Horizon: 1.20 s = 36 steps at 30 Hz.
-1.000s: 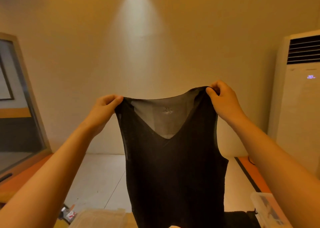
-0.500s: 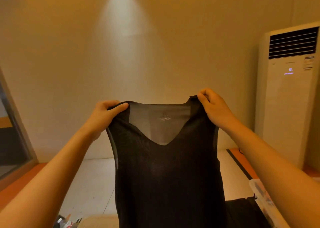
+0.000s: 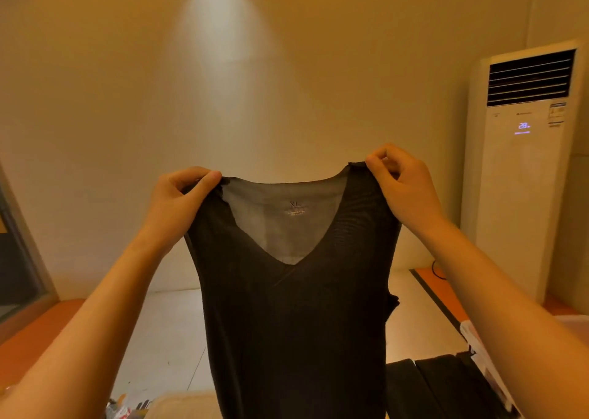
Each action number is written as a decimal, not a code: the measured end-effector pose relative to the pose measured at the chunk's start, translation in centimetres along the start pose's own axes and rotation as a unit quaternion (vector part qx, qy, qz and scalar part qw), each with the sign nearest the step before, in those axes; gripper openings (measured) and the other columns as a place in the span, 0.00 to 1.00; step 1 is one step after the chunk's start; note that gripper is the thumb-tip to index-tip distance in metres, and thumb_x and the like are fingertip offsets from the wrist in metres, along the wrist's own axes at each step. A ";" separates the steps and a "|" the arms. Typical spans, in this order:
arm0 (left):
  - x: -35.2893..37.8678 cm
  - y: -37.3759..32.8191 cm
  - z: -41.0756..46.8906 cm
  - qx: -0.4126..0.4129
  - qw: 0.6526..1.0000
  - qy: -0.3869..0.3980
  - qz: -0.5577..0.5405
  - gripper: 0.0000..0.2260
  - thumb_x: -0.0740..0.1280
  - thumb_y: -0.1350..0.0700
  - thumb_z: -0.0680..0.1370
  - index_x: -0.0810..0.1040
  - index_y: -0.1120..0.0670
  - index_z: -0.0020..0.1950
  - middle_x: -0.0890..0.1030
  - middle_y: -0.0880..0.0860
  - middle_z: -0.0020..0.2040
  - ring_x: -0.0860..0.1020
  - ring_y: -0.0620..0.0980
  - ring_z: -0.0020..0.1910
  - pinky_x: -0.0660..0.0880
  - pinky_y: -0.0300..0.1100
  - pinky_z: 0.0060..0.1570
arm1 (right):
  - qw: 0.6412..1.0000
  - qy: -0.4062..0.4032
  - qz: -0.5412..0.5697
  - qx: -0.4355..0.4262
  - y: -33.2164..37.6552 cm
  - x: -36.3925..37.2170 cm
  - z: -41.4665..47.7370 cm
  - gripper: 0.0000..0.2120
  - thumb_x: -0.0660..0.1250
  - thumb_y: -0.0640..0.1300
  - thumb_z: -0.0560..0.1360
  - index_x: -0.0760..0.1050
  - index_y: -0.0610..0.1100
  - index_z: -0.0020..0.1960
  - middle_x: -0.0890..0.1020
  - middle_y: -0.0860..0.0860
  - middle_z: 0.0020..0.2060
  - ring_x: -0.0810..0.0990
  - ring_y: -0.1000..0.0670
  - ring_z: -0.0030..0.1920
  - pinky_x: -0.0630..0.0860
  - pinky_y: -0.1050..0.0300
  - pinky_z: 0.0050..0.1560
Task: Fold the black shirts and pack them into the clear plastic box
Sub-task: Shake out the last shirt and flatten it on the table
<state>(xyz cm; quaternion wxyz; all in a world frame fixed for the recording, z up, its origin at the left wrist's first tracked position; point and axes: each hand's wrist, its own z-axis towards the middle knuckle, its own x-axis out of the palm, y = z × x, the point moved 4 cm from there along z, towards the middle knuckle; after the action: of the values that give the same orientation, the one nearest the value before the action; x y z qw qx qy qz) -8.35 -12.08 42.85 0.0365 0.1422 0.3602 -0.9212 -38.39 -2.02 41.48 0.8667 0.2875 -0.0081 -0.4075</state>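
Observation:
A thin black sleeveless V-neck shirt (image 3: pixel 296 323) hangs in the air in front of me, front side toward me, an XL mark showing inside its back. My left hand (image 3: pixel 178 202) pinches its left shoulder strap. My right hand (image 3: pixel 403 189) pinches the right strap, slightly higher. The shirt's hem is below the frame. Part of the clear plastic box (image 3: pixel 478 351) shows at the lower right, behind my right forearm. Folded black shirts (image 3: pixel 439 383) lie beside it.
A white floor-standing air conditioner (image 3: pixel 522 170) stands at the right against the wall. A glass-fronted frame (image 3: pixel 19 259) is at the left edge. Small packets (image 3: pixel 122 410) and a pale surface (image 3: pixel 181 406) sit at the bottom left.
Both hands have lowered a little with the shirt, and the view has turned left and down, so the air conditioner sits nearer the middle.

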 end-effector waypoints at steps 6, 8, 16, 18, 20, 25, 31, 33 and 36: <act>-1.7 -1.9 -1.2 0.039 0.999 -0.010 -0.019 0.08 0.66 0.50 0.77 0.84 0.44 0.42 0.83 0.45 0.40 0.81 0.49 0.44 0.76 0.42 0.44 | 0.999 -0.004 0.006 -0.036 3.3 -1.1 0.0 0.07 0.63 0.45 0.80 0.75 0.48 0.43 0.78 0.58 0.34 0.77 0.62 0.38 0.71 0.69 0.37; -2.1 -2.6 -1.5 0.042 0.998 -0.020 -0.038 0.07 0.67 0.47 0.74 0.84 0.42 0.40 0.83 0.44 0.40 0.81 0.49 0.44 0.77 0.43 0.45 | 0.999 -0.012 0.013 -0.047 4.0 -1.6 0.1 0.08 0.63 0.45 0.80 0.74 0.51 0.42 0.78 0.59 0.34 0.77 0.63 0.38 0.72 0.68 0.38; -2.9 -4.1 -2.4 0.055 0.993 -0.071 -0.077 0.15 0.66 0.56 0.79 0.83 0.41 0.36 0.82 0.42 0.34 0.79 0.41 0.35 0.76 0.32 0.36 | 0.994 -0.051 0.027 -0.097 6.7 -3.7 -0.1 0.11 0.63 0.43 0.80 0.72 0.55 0.40 0.76 0.67 0.31 0.75 0.64 0.34 0.66 0.73 0.35; -3.0 -4.6 -2.5 0.062 0.992 -0.072 -0.088 0.16 0.66 0.57 0.79 0.84 0.41 0.35 0.82 0.42 0.34 0.79 0.40 0.35 0.76 0.31 0.37 | 0.992 -0.059 0.026 -0.110 7.3 -4.2 -0.1 0.11 0.64 0.43 0.79 0.72 0.56 0.40 0.77 0.67 0.32 0.74 0.64 0.34 0.67 0.73 0.36; -3.1 -4.9 -2.4 0.066 0.990 -0.074 -0.099 0.17 0.65 0.58 0.79 0.83 0.41 0.35 0.81 0.42 0.33 0.79 0.40 0.34 0.76 0.31 0.36 | 0.991 -0.062 0.026 -0.117 7.6 -4.7 0.0 0.11 0.64 0.43 0.79 0.72 0.56 0.40 0.77 0.66 0.32 0.74 0.64 0.34 0.66 0.72 0.36; -2.7 -4.3 -1.8 0.058 0.990 -0.068 -0.109 0.16 0.66 0.58 0.78 0.84 0.42 0.35 0.82 0.42 0.33 0.79 0.40 0.34 0.75 0.31 0.35 | 0.994 -0.044 0.037 -0.091 6.8 -4.7 0.5 0.10 0.64 0.45 0.79 0.74 0.55 0.40 0.77 0.60 0.30 0.74 0.60 0.33 0.66 0.69 0.34; 1.5 3.2 -1.3 -0.059 0.995 0.025 -0.071 0.12 0.68 0.57 0.77 0.84 0.45 0.36 0.83 0.46 0.33 0.80 0.41 0.34 0.75 0.31 0.35 | 0.993 0.101 0.001 0.067 -1.8 0.1 -0.3 0.09 0.63 0.48 0.79 0.77 0.47 0.42 0.79 0.41 0.33 0.75 0.51 0.32 0.71 0.60 0.36; 3.8 7.9 -2.1 -0.117 0.991 0.052 -0.045 0.11 0.68 0.56 0.78 0.84 0.47 0.37 0.83 0.47 0.34 0.81 0.42 0.35 0.76 0.31 0.35 | 0.980 0.148 -0.017 0.133 -6.9 2.5 -2.1 0.11 0.63 0.49 0.80 0.78 0.44 0.45 0.80 0.36 0.37 0.78 0.44 0.36 0.74 0.52 0.37; 7.8 15.9 -5.3 -0.201 0.973 0.110 0.015 0.08 0.67 0.55 0.78 0.82 0.51 0.40 0.84 0.48 0.35 0.81 0.44 0.37 0.76 0.35 0.37 | 0.947 0.213 -0.043 0.237 -14.5 6.2 -6.9 0.13 0.62 0.49 0.80 0.78 0.40 0.47 0.81 0.36 0.39 0.80 0.45 0.38 0.77 0.53 0.39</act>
<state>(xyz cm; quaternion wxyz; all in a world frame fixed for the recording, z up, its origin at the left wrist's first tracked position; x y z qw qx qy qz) -11.88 -19.99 26.55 0.0388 0.2377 0.5373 -0.8083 -42.72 -10.30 27.05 0.7368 0.5649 0.0925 -0.3598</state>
